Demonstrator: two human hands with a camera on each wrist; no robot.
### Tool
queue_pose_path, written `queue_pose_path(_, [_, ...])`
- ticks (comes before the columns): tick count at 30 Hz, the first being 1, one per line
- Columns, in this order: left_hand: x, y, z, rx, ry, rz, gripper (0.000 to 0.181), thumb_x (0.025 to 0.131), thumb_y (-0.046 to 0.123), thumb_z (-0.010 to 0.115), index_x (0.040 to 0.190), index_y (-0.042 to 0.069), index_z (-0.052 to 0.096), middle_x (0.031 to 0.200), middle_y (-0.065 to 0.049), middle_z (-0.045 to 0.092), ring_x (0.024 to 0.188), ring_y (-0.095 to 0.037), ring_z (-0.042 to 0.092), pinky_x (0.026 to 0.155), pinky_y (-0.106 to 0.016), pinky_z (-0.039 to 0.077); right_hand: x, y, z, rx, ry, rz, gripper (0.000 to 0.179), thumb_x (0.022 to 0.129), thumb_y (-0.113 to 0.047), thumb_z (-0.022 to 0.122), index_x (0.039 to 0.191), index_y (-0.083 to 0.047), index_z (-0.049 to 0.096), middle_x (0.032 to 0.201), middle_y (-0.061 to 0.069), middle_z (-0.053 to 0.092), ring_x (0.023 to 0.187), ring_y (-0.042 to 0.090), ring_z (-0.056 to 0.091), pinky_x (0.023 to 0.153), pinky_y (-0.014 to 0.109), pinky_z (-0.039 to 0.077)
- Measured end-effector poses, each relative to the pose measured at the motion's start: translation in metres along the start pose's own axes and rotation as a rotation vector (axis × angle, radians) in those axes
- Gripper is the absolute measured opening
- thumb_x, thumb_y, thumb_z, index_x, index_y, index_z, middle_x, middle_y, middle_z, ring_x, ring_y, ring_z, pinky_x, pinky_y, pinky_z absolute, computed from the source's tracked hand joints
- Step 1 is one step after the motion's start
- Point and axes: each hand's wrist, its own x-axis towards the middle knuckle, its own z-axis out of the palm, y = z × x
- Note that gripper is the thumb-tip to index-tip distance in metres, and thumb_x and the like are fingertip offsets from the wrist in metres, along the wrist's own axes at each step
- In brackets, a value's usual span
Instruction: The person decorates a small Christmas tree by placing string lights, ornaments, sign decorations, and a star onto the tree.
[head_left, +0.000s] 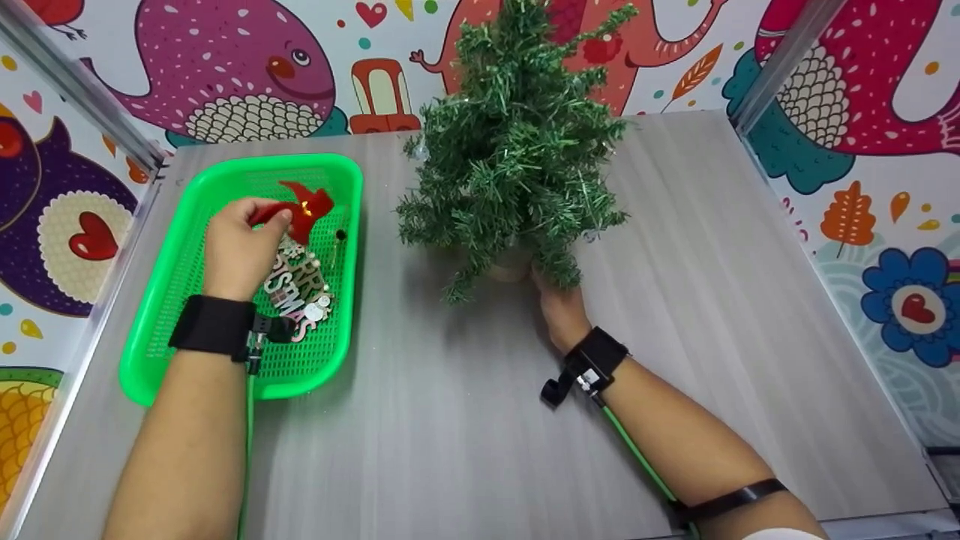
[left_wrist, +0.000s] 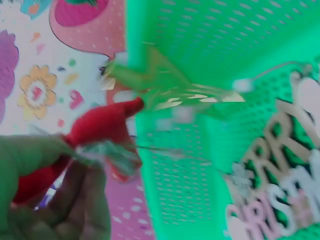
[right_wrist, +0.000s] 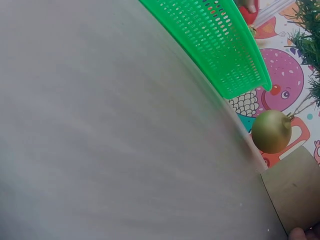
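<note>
My left hand (head_left: pixel 238 251) pinches a red bow (head_left: pixel 306 212) with a gold centre between thumb and fingers, above the green plastic basket (head_left: pixel 166 247). In the left wrist view the bow (left_wrist: pixel 102 122) is blurred, with a shiny gold piece (left_wrist: pixel 165 95) beyond it. At the foot of the small green Christmas tree (head_left: pixel 517 157), my right hand (head_left: pixel 564 311) holds the base (head_left: pixel 510 268); branches hide most of its fingers. The right wrist view shows a fingertip (right_wrist: pixel 297 234) at the bottom of that base.
Inside the basket lie a "Merry Christmas" letter sign (head_left: pixel 296 289) and a small dark-tipped item (head_left: pixel 340 236). A dull gold ball (right_wrist: pixel 271 131) hangs from the tree. The grey tabletop (head_left: pixel 450 420) meets patterned walls (head_left: pixel 240 60) and metal posts (head_left: pixel 787 67).
</note>
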Motion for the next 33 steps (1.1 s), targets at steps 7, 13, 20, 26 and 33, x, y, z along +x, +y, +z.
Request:
queue_pose_path(7, [-0.012,0.028,0.005,-0.165,0.192,0.054,0.027,0.101,0.022,0.067,0.121,0.005,0.075,0.116,-0.012,0.075,0.097,-0.010,0.063,0.080,-0.019,0.046,0.002,-0.001,0.000,0.008,0.018,-0.012,0.053,0.104,-0.008,0.056,0.152,0.007,0.042,0.159,0.022,0.044,0.147,0.032,0.044,0.122,0.046,0.039])
queue_pose_path(13, [-0.032,0.053,0.005,-0.368,0.251,0.089,0.022,0.099,0.016,0.070,0.118,0.005,0.075,0.111,-0.008,0.075,0.095,-0.010,0.067,0.081,-0.020,0.052,-0.003,-0.013,-0.001,-0.029,0.083,-0.098,0.044,0.104,-0.003,0.051,0.148,0.005,0.049,0.153,0.020,0.050,0.144,0.027,0.046,0.117,0.031,0.041])
queue_pose_path(20, [-0.075,0.091,0.007,-0.517,0.222,0.209,0.020,0.098,0.012,0.071,0.115,0.004,0.076,0.112,-0.009,0.076,0.100,-0.018,0.070,0.083,-0.024,0.058,-0.013,-0.041,0.005,0.031,0.245,-0.285,0.027,0.112,-0.018,0.042,0.104,-0.003,0.063,0.111,0.008,0.062,0.112,0.021,0.055,0.100,0.028,0.042])
queue_pose_path(26, [-0.109,0.110,0.019,-0.536,0.198,0.368,0.020,0.096,0.009,0.074,0.113,0.000,0.075,0.109,-0.012,0.077,0.098,-0.019,0.069,0.079,-0.023,0.059,-0.019,-0.071,0.006,0.203,0.297,-0.364,0.017,0.098,0.001,0.044,0.095,-0.006,0.059,0.093,0.003,0.055,0.091,0.019,0.054,0.086,0.029,0.045])
queue_pose_path(33, [-0.137,0.125,0.059,-0.611,0.043,0.518,0.016,0.093,0.000,0.073,0.107,-0.006,0.072,0.100,-0.015,0.076,0.080,-0.014,0.066,0.064,-0.024,0.057,-0.039,-0.100,0.013,0.099,0.193,-0.815,0.016,0.092,0.004,0.044,0.093,0.002,0.060,0.091,0.004,0.055,0.084,0.018,0.053,0.079,0.027,0.045])
